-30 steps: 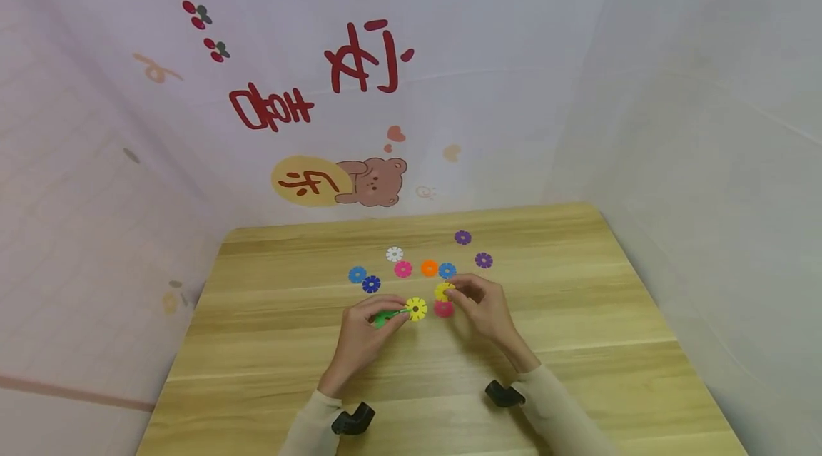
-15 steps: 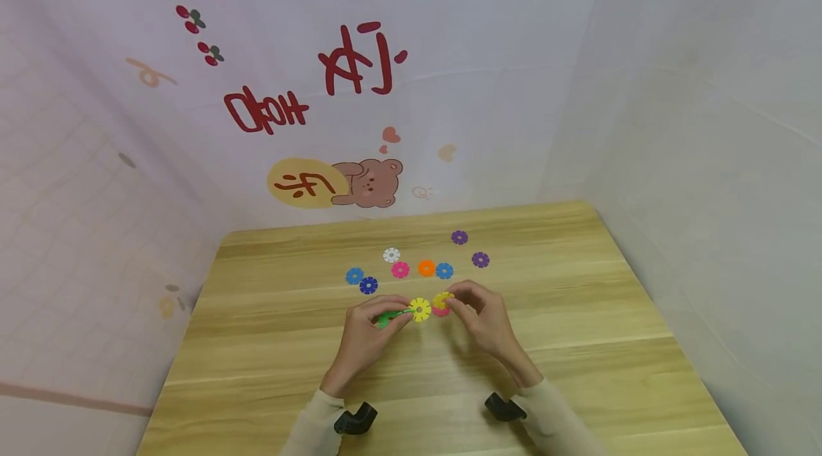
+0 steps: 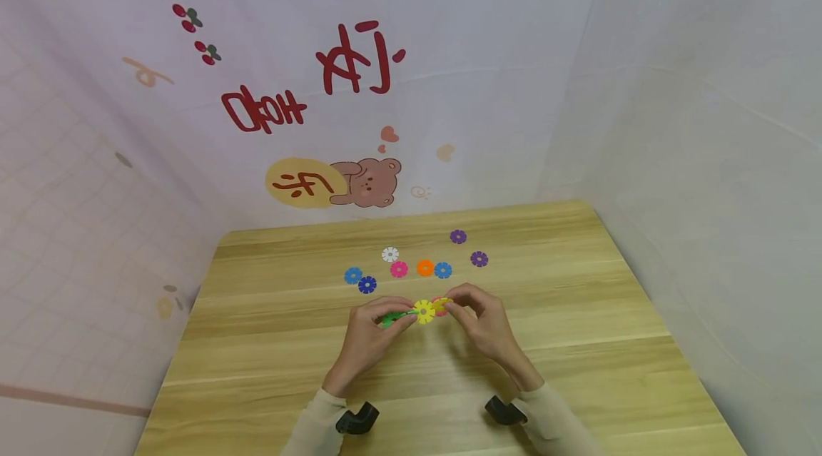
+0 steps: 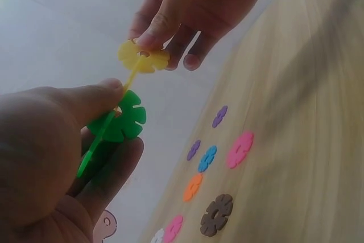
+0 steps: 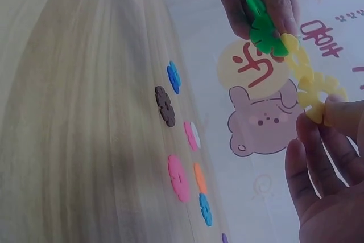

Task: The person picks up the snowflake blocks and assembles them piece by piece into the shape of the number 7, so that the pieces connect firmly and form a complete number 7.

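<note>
My left hand [image 3: 369, 333] pinches two green slotted flower discs [image 4: 134, 119], joined at an angle, with a yellow slotted disc [image 3: 428, 317] attached at their right end. Between thumb and fingers, my right hand [image 3: 486, 317] grips a second yellow disc [image 5: 309, 96]. In both wrist views the two yellow discs meet at their edges, set at an angle to each other; how deep the slots go cannot be told. Both hands hold the pieces above the table. A pink disc [image 4: 240, 149] lies under the right hand's piece, partly hidden in the head view.
On the wooden table [image 3: 257, 356] behind the hands lie loose discs: white [image 3: 389, 254], pink [image 3: 399, 270], orange [image 3: 425, 268], light blue [image 3: 352, 275], dark blue [image 3: 367, 285] and purple [image 3: 479, 259]. A brown disc [image 4: 211, 223] shows in the wrist views. Printed cloth walls surround the table.
The right hand's yellow disc has tilted and come left and down to the other yellow disc. My left hand has shifted slightly right with its joined pieces.
</note>
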A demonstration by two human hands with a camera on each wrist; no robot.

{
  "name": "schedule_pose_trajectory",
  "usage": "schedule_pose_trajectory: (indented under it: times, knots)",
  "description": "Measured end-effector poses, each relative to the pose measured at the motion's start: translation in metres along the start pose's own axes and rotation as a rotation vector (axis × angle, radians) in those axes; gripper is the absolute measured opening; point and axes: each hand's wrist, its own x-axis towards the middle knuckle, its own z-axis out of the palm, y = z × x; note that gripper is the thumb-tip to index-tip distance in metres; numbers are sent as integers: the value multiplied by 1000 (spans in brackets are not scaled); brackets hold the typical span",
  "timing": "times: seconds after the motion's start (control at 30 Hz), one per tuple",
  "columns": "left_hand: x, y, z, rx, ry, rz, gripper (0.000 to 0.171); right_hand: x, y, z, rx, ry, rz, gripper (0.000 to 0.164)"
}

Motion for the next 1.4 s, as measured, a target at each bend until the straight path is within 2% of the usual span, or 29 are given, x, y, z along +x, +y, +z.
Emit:
schedule_pose_trajectory:
  times: [0.4, 0.7, 0.93, 1.07, 1.2, 1.4]
  knots:
    - [0, 0, 1, 14, 5, 40, 6, -1, 1, 0, 1, -22, 5, 18]
    - [-3, -2, 1, -1, 46, 86, 6, 0, 3, 4, 95, -26, -30, 16]
    - [-4, -4, 1, -21, 60, 124, 8, 0, 2, 3, 104, -28, -25, 14]
    - [-4, -4, 1, -24, 69, 160, 10, 0, 1, 3, 95, -24, -13, 12]
    - [-3, -4, 3, -21, 79, 167, 9, 0, -2, 5, 68, 1, 1, 5]
    - [-3, -2, 7, -22, 96, 150, 8, 1, -5, 8, 30, 42, -40, 13]
